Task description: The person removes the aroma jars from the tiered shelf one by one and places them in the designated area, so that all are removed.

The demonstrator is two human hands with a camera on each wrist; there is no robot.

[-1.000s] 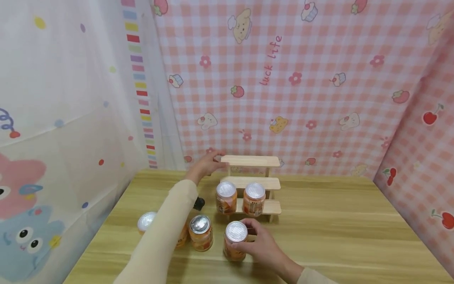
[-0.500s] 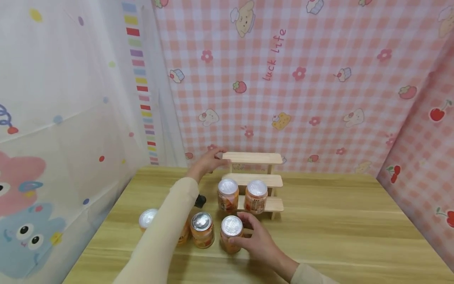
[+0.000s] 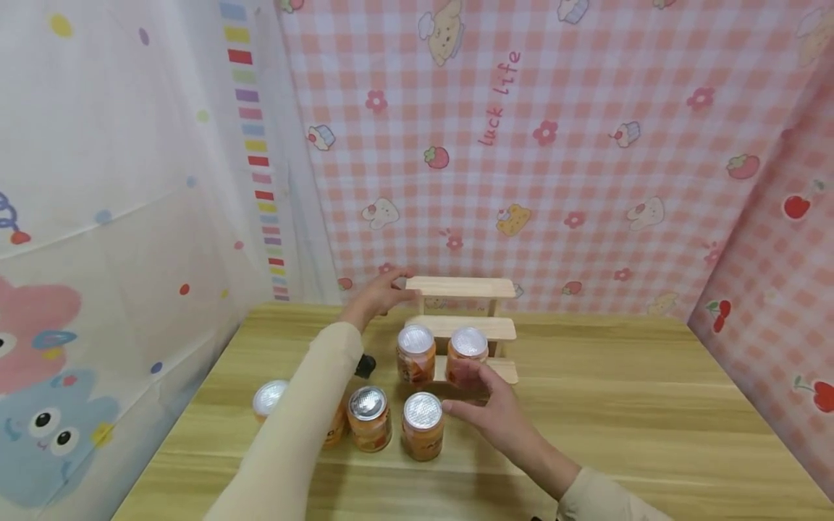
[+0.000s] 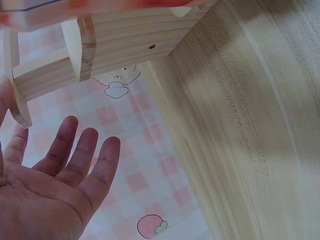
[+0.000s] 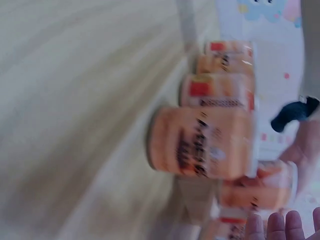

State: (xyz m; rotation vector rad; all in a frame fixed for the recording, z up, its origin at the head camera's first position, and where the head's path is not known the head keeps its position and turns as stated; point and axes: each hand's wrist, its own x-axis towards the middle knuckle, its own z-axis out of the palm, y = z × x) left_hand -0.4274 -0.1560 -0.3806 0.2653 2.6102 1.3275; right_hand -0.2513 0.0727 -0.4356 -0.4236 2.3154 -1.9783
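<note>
In the head view my left hand (image 3: pixel 376 298) holds the left end of the top board of a small three-tier wooden shelf (image 3: pixel 460 287). The left wrist view shows that board's end between thumb and forefinger, the other fingers (image 4: pixel 82 152) spread. My right hand (image 3: pixel 491 409) is beside a silver-lidded orange can (image 3: pixel 423 427) on the table, thumb and fingers apart with nothing between them. Its fingertips overlap a can (image 3: pixel 468 344) on the lowest tier; contact cannot be told. Left of that stands another can (image 3: pixel 415 354) on the same tier.
More orange cans stand left of the front one: a can (image 3: pixel 369 418) beside it, one partly behind the left sleeve, and a can (image 3: pixel 269 398) farther left. A black object (image 3: pixel 365 366) shows by the left forearm. Patterned cloths hang behind the wooden table (image 3: pixel 619 405) and at its sides.
My right hand has let go of the front can, after shifting it slightly left and away from me, and moved up to the right. My left hand has stayed at the shelf.
</note>
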